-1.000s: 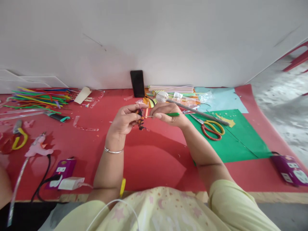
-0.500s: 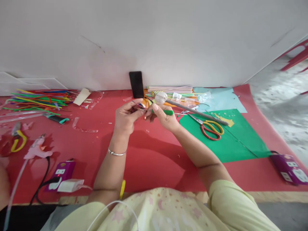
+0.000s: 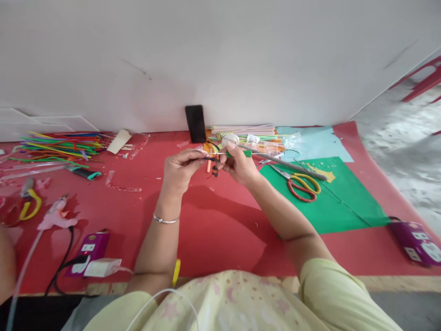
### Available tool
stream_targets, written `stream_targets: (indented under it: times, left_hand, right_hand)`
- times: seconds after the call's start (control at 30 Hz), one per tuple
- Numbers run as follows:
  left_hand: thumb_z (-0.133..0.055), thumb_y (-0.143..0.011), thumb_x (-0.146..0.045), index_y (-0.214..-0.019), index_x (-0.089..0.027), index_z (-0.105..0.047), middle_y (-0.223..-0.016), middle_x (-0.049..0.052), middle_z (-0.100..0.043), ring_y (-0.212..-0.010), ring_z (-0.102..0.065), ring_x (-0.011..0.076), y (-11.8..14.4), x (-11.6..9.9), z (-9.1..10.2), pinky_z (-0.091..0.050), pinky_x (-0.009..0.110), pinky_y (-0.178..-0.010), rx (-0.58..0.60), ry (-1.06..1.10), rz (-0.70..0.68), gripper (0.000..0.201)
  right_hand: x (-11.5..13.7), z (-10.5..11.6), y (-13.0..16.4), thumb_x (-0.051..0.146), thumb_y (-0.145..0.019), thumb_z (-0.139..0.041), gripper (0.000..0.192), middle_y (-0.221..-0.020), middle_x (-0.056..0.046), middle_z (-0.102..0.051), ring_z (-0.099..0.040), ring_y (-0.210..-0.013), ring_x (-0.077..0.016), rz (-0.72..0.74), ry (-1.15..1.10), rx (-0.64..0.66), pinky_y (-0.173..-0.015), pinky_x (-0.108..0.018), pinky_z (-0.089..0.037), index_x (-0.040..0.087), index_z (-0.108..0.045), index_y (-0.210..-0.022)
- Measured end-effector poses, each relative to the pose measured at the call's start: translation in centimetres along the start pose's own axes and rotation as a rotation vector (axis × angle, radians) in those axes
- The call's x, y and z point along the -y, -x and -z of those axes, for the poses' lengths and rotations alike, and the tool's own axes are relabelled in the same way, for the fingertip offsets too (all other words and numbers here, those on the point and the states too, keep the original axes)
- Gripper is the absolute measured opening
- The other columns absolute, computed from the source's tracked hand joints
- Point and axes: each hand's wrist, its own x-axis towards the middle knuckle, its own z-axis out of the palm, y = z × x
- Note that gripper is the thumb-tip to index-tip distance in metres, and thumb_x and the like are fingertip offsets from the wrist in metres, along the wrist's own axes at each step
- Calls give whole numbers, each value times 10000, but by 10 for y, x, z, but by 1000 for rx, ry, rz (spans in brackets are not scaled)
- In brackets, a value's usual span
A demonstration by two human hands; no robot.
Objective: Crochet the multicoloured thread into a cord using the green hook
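- Dark-and-orange piece (image 3: 215,171): upper middle of the frame, held above the desk between the two hands; small, outline partly hidden by fingers.
- Left hand (image 3: 179,170): fingers pinched narrow on the piece's left end, so the piece lies just off these fingertips, toward frame right.
- Right hand (image 3: 240,164): fingers closed around a green-handled tool (image 3: 247,153); its thumb side faces the piece.
- Key relation, as I read it: the tool's long axis runs roughly left-right across the frame, its thin shaft pointing at the left fingertips. The piece's dangling part sits nearer the right hand. Whether shaft and piece touch, I can't tell from here.
- Surface: desk (image 3: 220,220) covered in red, bare below the hands.
- Centre right: scissors (image 3: 301,186) on a green sheet (image 3: 347,207).
- Behind the hands: grey stick (image 3: 285,162) slanting down to the right; phone (image 3: 195,124) propped at the pale wall (image 3: 220,59).
- Upper left: heaped coloured stems (image 3: 65,146).
- Right edge: grey floor (image 3: 409,151).
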Motion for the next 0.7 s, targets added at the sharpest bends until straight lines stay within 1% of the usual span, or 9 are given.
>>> stream_targets:
  times: [0.07, 0.1, 0.2, 0.3, 0.4, 0.47, 0.57, 0.67, 0.7]
  left_hand:
    - [-991, -700, -213, -827, -230, -920, -956, 90, -851, -581, -550, 101, 0, -1, 3, -368, 270, -492, -10, -64, -53, 146]
    - [-972, -705, -200, -864, -238, -933, -965, 88, -858, -588, -557, 103, 0, -1, 4, -372, 266, -494, -13, -62, -54, 168]
    - [-936, -695, -172, -1064, -264, -964, -951, 65, -871, -549, -511, 80, 0, -5, 4, -352, 238, -472, 19, 15, -25, 381]
    - [-968, -709, -230, -1184, -276, -954, -993, 65, -884, -516, -496, 59, -2, -9, 2, -330, 225, -441, 77, 70, -36, 477]
    - [-1002, -774, -354, -1214, -273, -947, -945, 51, -865, -514, -534, 67, -7, -12, 0, -348, 226, -438, 107, 57, -58, 451]
    - [-1015, -796, -383, -1227, -271, -943, -909, 41, -847, -529, -549, 71, -13, -13, 0, -381, 222, -459, 131, 43, -70, 452]
    - [-1021, -814, -375, -1234, -265, -942, -927, 57, -857, -565, -580, 83, -22, -17, 0, -415, 221, -488, 178, 12, -76, 441]
    - [-1007, -826, -343, -1203, -253, -945, -892, 49, -845, -564, -579, 90, -26, -28, -3, -423, 224, -488, 193, -18, -94, 393]
    - [-996, -839, -314, -1208, -252, -940, -901, 49, -844, -592, -608, 101, -27, -33, -5, -440, 226, -503, 196, -35, -91, 378]
  right_hand:
    - [0, 3, 0, 860, -989, -692, 698, -653, -7, -695, -592, -533, -106, 50, 46, 13, -451, -210, -416, 209, -672, -739]
    - [0, 4, 0, 835, -1002, -702, 685, -661, -10, -706, -595, -534, -103, 85, 63, 21, -464, -210, -440, 205, -688, -734]
    - [-1, 5, -3, 808, -989, -745, 661, -659, -9, -706, -660, -578, -118, 158, 65, 32, -520, -209, -533, 200, -724, -731]
    - [2, 1, -6, 866, -915, -779, 697, -645, -10, -700, -679, -550, -133, 115, 2, 35, -463, -210, -541, 198, -712, -725]
    - [9, -6, -7, 911, -857, -792, 741, -656, -30, -736, -668, -494, -133, 59, -61, 64, -395, -208, -516, 194, -679, -707]
    - [14, -12, -7, 911, -841, -808, 745, -668, -42, -756, -698, -509, -146, 43, -68, 76, -428, -225, -570, 188, -690, -707]
    - [17, -17, -7, 896, -835, -828, 724, -666, -34, -750, -758, -580, -170, 34, -50, 57, -532, -262, -658, 197, -701, -697]
    - [17, -18, -7, 899, -848, -803, 702, -628, -4, -699, -786, -630, -183, 38, -63, 33, -590, -282, -680, 228, -673, -689]
    - [17, -18, -7, 901, -858, -788, 698, -615, 5, -678, -786, -634, -182, 38, -74, 25, -592, -282, -677, 236, -660, -688]
